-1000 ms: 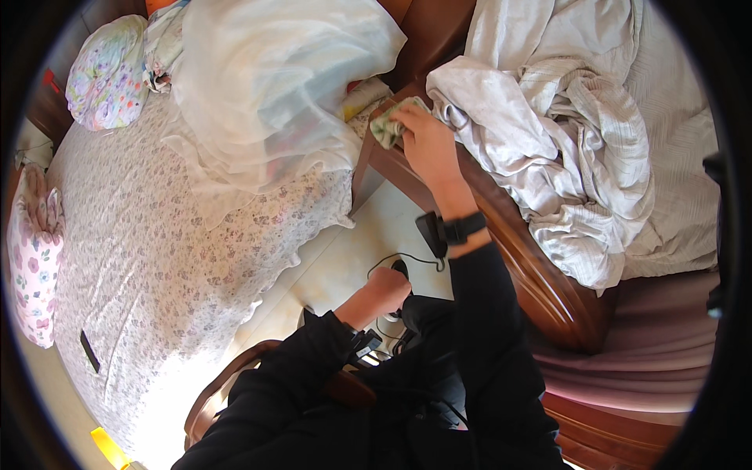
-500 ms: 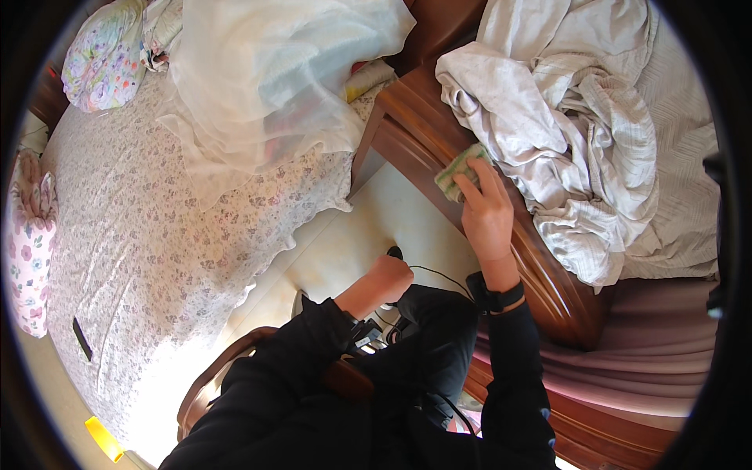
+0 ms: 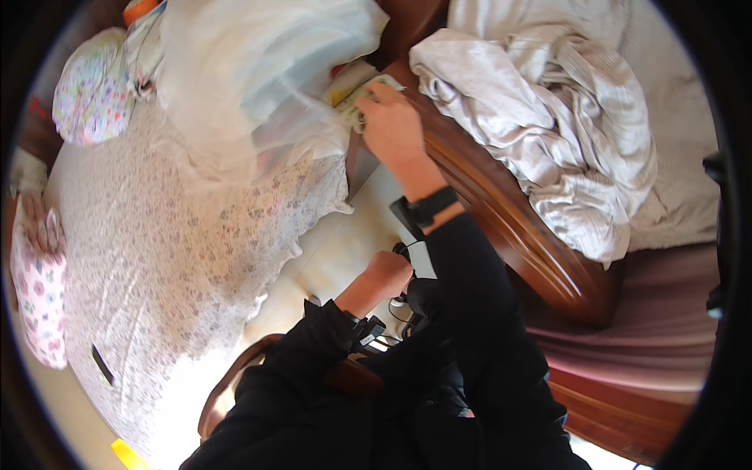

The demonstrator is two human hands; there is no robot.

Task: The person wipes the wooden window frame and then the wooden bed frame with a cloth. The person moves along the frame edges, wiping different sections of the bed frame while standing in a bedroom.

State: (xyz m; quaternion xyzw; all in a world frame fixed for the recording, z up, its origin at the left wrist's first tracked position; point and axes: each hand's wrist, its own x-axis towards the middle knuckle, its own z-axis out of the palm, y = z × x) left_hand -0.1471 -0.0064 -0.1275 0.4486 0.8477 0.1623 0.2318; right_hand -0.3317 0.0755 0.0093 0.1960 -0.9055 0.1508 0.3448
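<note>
Green cloth: a small pale green cloth (image 3: 362, 100) sits under the right hand (image 3: 392, 129) at about 12 o'clock in the view, pressed on the top end of the dark wooden rail (image 3: 501, 211).
Grip: right-hand fingers curl over the cloth, closed on it; the left hand (image 3: 385, 274) is a loose fist near the chest, and whether it holds the thin black cord (image 3: 407, 251) beside it I cannot tell.
Axis: the cloth's visible strip runs roughly from 7 o'clock to 1 o'clock, along the rail's end; most of it is hidden under the palm.
Wrist: a black band (image 3: 429, 207) circles the right wrist, above a black sleeve.
Packages: a yellow flat pack (image 3: 345, 88) peeks out just left of the cloth, half covered by a white sheer bag (image 3: 258, 70); its print is too small to make out.
Left side: a floral bedspread (image 3: 164, 258) fills 9 o'clock, with a round floral cushion (image 3: 92, 98) at 10 o'clock.
Right side: rumpled grey-white bedding (image 3: 564, 133) lies from 1 to 3 o'clock beyond the rail.
Cut off: the fisheye rim crops the bedding and the bed's far edges.
</note>
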